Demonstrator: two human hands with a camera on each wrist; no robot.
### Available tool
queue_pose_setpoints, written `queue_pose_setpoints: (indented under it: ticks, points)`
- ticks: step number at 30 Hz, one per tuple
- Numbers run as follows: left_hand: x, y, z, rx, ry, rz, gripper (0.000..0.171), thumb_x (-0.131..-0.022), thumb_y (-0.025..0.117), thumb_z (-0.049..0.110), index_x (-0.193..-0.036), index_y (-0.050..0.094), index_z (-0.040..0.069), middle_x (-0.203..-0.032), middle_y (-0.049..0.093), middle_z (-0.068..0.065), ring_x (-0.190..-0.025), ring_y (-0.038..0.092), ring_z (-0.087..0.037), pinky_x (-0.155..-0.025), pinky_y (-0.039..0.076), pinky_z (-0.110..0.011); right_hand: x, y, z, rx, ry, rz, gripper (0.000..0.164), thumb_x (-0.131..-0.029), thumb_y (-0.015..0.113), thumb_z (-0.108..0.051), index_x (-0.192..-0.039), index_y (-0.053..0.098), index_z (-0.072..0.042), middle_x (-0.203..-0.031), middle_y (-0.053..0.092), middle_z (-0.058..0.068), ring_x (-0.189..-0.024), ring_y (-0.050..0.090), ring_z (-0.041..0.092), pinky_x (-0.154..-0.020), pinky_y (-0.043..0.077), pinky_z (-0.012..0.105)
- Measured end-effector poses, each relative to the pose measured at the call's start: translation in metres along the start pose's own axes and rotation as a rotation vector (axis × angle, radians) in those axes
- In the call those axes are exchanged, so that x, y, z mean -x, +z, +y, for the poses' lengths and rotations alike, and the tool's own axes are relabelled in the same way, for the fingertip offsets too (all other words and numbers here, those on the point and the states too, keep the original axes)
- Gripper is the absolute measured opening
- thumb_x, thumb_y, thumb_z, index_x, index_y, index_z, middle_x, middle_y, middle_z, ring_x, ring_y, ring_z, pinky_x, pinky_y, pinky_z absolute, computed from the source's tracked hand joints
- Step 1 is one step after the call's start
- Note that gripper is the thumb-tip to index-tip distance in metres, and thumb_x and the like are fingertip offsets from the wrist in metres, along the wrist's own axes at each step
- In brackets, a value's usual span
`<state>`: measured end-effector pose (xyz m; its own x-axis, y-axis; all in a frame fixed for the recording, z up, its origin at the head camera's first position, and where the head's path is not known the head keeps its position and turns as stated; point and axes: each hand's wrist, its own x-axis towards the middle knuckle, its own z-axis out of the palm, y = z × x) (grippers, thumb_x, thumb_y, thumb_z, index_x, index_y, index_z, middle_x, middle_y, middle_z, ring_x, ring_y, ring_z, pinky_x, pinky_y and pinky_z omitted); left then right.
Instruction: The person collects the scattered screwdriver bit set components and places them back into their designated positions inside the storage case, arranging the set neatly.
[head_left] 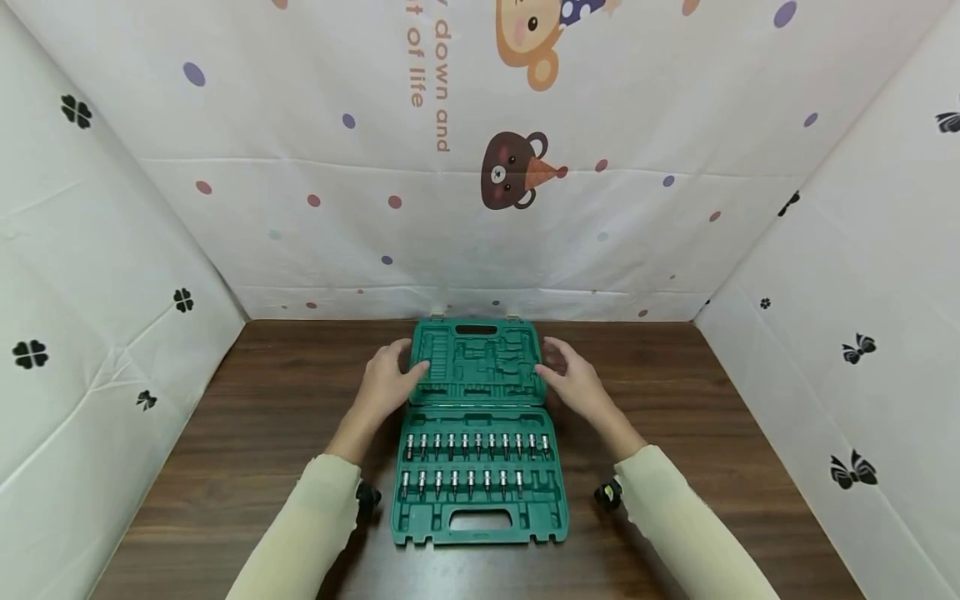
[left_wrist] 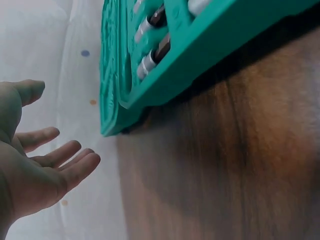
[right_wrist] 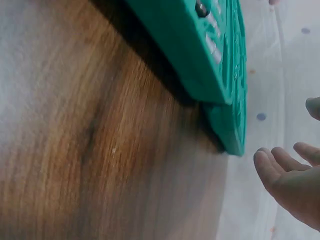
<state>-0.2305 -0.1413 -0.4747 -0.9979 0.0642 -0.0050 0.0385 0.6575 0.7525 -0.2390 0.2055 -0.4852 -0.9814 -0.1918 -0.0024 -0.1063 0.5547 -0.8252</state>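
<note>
A green plastic tool case (head_left: 480, 421) lies unfolded on the table, its lid (head_left: 442, 392) flat toward the back wall. Two rows of silver bit sockets (head_left: 471, 482) sit in the moulded slots of the near half. Beside the lid's left edge is my left hand (head_left: 384, 382), thumb and fingers spread and holding nothing. My right hand (head_left: 576, 382) mirrors it at the right edge, fingers loosely bent around no object. Both wrist views show gaps between the fingers (left_wrist: 75, 167) and the case; whether a thumb touches the lid I cannot tell.
The dark wooden table (head_left: 300, 433) extends on both sides of the case. A white printed sheet (head_left: 337, 242) rises at its back edge, with further white sheets at left and right. Each wrist carries a small black device (head_left: 608, 494) below a pale yellow sleeve (head_left: 675, 508).
</note>
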Motion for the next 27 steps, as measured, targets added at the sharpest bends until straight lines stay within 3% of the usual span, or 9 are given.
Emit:
queue_pose_setpoints:
  ticks: [7,12,18,27]
  points:
    - [-0.017,-0.002,-0.017,0.127,-0.144,-0.057,0.073,-0.106,0.057,0.044,-0.162,0.030,0.006,-0.157,0.043,-0.025,-0.141,0.046,-0.045,-0.110,0.046,-0.061,-0.018,-0.002,0.017,-0.112,0.114,-0.036,0.068,-0.107,0.059,-0.034,-0.163,0.028,-0.011,-0.158,0.044,0.020,-0.142,0.047,0.039,-0.112,0.046,0.057]
    - [-0.028,-0.001,-0.021,0.187,-0.240,-0.075,0.071,-0.107,0.055,0.042,-0.161,0.032,0.003,-0.149,0.052,-0.026,-0.127,0.060,-0.041,-0.100,0.055,-0.053,-0.033,0.001,0.025,-0.167,0.187,-0.070,0.072,-0.108,0.057,-0.033,-0.164,0.023,-0.007,-0.157,0.043,0.024,-0.138,0.052,0.040,-0.110,0.049,0.053]
    - [-0.042,0.001,-0.028,0.302,-0.341,-0.118,0.063,-0.109,0.054,0.037,-0.157,0.039,0.001,-0.144,0.056,-0.027,-0.123,0.064,-0.039,-0.091,0.062,-0.045,-0.046,0.005,0.025,-0.127,0.227,-0.117,0.064,-0.109,0.055,-0.028,-0.161,0.030,-0.001,-0.150,0.051,0.025,-0.132,0.057,0.037,-0.104,0.054,0.049]
    - [-0.049,0.011,-0.031,0.293,-0.389,-0.121,0.042,-0.108,0.057,0.018,-0.145,0.056,-0.001,-0.146,0.054,-0.024,-0.122,0.063,-0.038,-0.086,0.063,-0.042,-0.056,0.009,0.025,-0.105,0.295,-0.086,0.046,-0.110,0.052,-0.016,-0.151,0.047,0.004,-0.146,0.054,0.026,-0.124,0.062,0.041,-0.106,0.053,0.051]
